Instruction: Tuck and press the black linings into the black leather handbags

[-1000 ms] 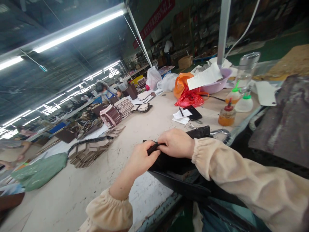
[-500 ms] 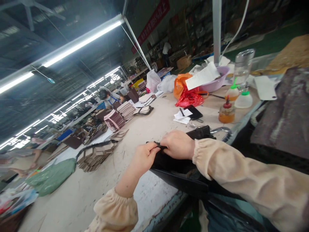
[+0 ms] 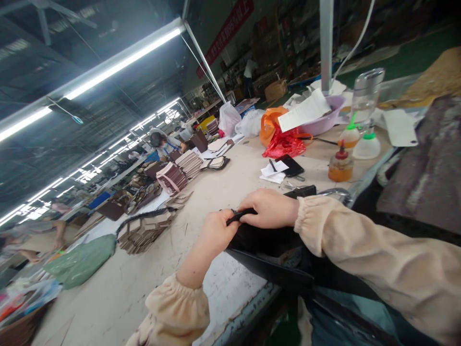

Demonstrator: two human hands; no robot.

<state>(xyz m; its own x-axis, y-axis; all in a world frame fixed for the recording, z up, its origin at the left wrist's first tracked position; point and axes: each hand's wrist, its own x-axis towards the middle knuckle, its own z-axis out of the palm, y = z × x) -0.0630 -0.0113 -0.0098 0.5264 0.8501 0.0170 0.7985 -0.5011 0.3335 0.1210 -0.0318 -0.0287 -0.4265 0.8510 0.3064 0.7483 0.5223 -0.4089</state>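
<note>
A black bag (image 3: 268, 268) rests at the table's near edge, its mouth facing up and its inside dark. My left hand (image 3: 218, 234) is closed in a pinch on the bag's far rim, near the left corner. Just right of it, my right hand (image 3: 271, 209) grips the same rim, fingers reaching into the mouth. A short stretch of black edging (image 3: 242, 215) shows between the two hands. Part of the bag's right end is hidden behind my right sleeve. A black boxy piece (image 3: 301, 191) sits just beyond my right wrist.
Bottles of amber liquid (image 3: 340, 169), a phone (image 3: 291, 166) with papers, and red and orange plastic bags (image 3: 284, 143) lie beyond my right hand. Stacked brown pieces (image 3: 147, 233) and a green bag (image 3: 81, 262) are at left. Co-workers sit farther off.
My right hand has shifted slightly right along the rim, so more black edging shows between my hands. My left hand keeps its pinch. The view has shifted a little.
</note>
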